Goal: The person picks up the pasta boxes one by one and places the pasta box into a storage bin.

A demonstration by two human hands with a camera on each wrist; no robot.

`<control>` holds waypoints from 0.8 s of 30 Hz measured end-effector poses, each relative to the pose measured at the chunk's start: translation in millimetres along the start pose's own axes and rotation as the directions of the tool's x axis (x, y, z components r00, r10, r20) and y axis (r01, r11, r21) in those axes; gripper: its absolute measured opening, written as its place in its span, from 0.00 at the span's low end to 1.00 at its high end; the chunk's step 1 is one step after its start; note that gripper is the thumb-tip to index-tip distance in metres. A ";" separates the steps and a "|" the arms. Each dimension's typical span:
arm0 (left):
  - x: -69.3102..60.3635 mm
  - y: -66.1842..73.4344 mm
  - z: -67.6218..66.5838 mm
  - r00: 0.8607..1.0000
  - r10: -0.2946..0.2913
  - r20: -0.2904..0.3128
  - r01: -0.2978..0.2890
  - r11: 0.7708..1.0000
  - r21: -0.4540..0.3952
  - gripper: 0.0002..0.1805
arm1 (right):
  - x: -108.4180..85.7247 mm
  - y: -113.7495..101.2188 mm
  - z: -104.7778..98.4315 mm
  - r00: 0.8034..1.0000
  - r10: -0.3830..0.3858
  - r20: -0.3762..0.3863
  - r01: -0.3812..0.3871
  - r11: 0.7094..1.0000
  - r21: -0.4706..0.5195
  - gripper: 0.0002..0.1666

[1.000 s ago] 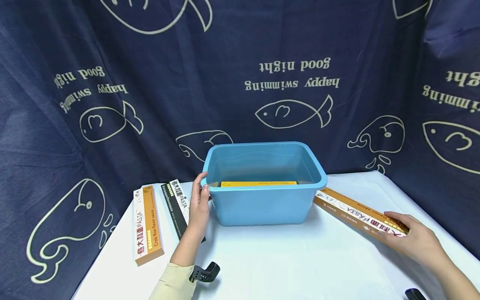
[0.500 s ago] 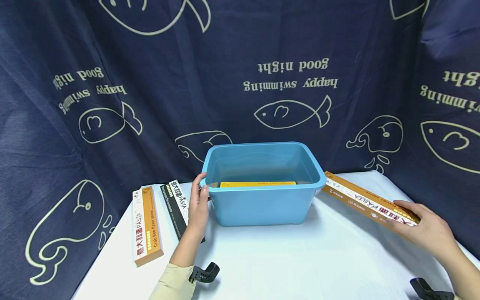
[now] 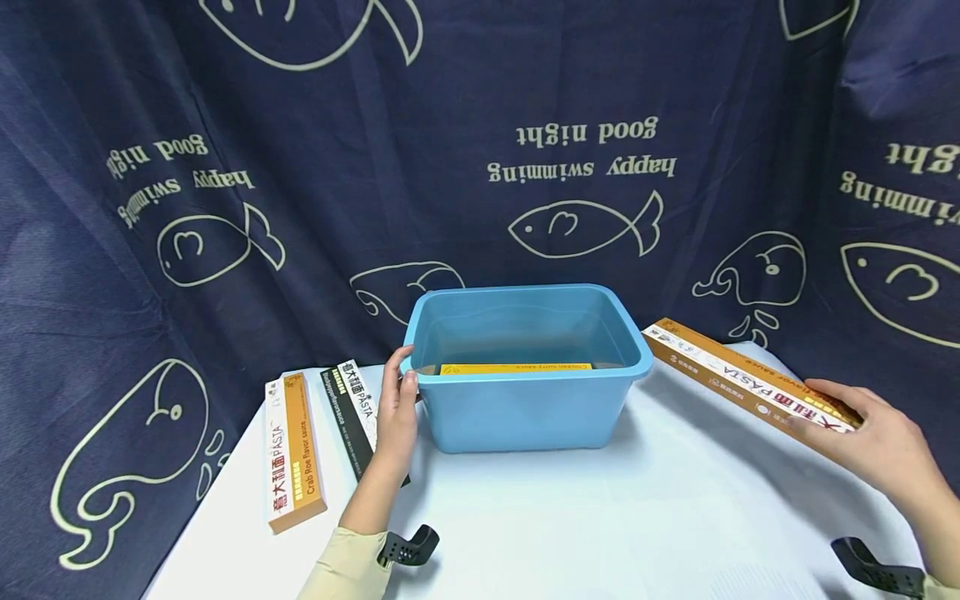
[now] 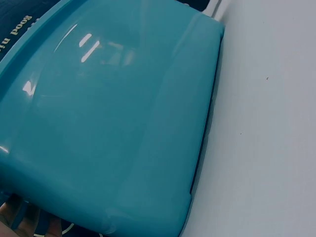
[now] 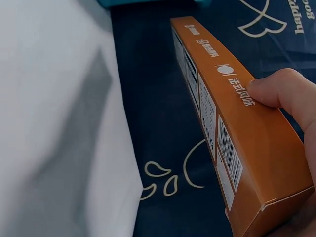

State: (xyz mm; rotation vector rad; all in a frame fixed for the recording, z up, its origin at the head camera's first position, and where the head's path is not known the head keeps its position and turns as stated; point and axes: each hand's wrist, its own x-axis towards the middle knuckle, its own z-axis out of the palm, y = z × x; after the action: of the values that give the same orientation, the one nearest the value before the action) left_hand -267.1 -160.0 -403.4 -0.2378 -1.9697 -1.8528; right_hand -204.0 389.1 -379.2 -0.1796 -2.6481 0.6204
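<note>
My right hand (image 3: 877, 437) grips the near end of an orange and white pasta box (image 3: 742, 375) and holds it up at the right, above the table. In the right wrist view the thumb (image 5: 276, 91) lies on the brown side of that box. The box's far end is close to the right rim of a blue plastic bin (image 3: 525, 412). My left hand (image 3: 398, 408) holds the bin's near left corner, thumb in front and fingers round the left side. Inside the bin lies a yellow box (image 3: 517, 367), mostly hidden by the front wall.
Left of the bin, an orange and white pasta box (image 3: 295, 454) and a black and white pasta box (image 3: 352, 417) lie on the white tablecloth (image 3: 570, 525). My left forearm partly covers the black one. A dark blue printed curtain (image 3: 420, 183) hangs behind and at both sides.
My right hand has lifted the pasta box off the table, up and a little to the right. The left hand and the bin stay in place.
</note>
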 end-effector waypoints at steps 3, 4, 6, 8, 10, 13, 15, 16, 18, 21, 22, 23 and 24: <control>0.1 -0.2 0.0 1.000 0.000 -0.002 0.000 1.000 -0.002 0.22 | 1.9 -1.6 -3.7 1.000 -0.011 -0.013 0.011 1.000 0.011 0.43; 0.1 -0.3 0.0 1.000 0.000 -0.003 0.000 1.000 -0.004 0.22 | 2.7 -1.9 -5.0 1.000 -0.015 -0.019 0.015 1.000 0.013 0.43; 0.3 -0.5 0.1 1.000 0.001 -0.003 -0.001 1.000 -0.005 0.22 | 4.1 -3.6 -7.4 0.999 -0.022 -0.028 0.022 1.000 0.015 0.43; 0.6 -0.6 0.2 1.000 0.003 -0.004 -0.003 1.000 -0.008 0.22 | 5.9 -5.1 -9.8 0.999 -0.033 -0.041 0.034 0.999 0.027 0.42; 0.8 -0.8 0.4 1.000 0.003 -0.006 -0.003 1.000 -0.008 0.22 | 7.2 -7.5 -11.9 0.998 -0.034 -0.044 0.035 0.999 0.028 0.42; 0.9 -1.0 0.5 1.000 -0.002 -0.006 0.002 1.000 -0.004 0.22 | 9.0 -10.3 -14.8 0.998 -0.023 -0.050 0.025 0.999 0.027 0.43; 0.7 -1.2 0.4 1.000 -0.007 -0.006 0.007 1.000 0.004 0.22 | 10.1 -12.7 -16.6 0.999 -0.017 -0.046 0.018 1.000 0.019 0.43; 0.6 -1.3 0.3 1.000 -0.009 -0.005 0.009 1.000 0.004 0.22 | 10.7 -13.4 -17.6 0.999 -0.016 -0.049 0.017 1.000 0.019 0.43; 0.4 -1.2 0.1 1.000 -0.010 -0.005 0.010 1.000 0.009 0.22 | 12.0 -15.4 -19.8 0.999 -0.017 -0.048 0.019 0.999 0.027 0.43; 0.2 -0.8 -0.1 1.000 -0.004 0.001 0.004 1.000 0.007 0.23 | 13.8 -17.3 -23.5 0.997 -0.025 -0.068 0.028 0.999 0.038 0.43; 0.2 -0.6 -0.2 1.000 -0.002 0.003 0.002 1.000 0.006 0.23 | 14.4 -17.9 -24.9 0.997 -0.026 -0.077 0.029 0.999 0.044 0.42; 0.1 -0.2 -0.2 1.000 -0.001 0.005 0.001 1.000 0.007 0.23 | 14.9 -18.8 -26.4 0.996 -0.030 -0.081 0.034 0.998 0.049 0.42; 0.1 0.1 -0.2 1.000 0.000 0.006 0.000 1.000 0.006 0.23 | 15.5 -19.5 -27.9 0.995 -0.034 -0.091 0.040 0.997 0.059 0.42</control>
State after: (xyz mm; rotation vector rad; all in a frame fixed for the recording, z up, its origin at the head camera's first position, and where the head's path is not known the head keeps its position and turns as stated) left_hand -267.2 -160.2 -403.3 -0.2419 -1.9791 -1.8476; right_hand -206.9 386.1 -342.0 -0.1368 -2.5370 0.6641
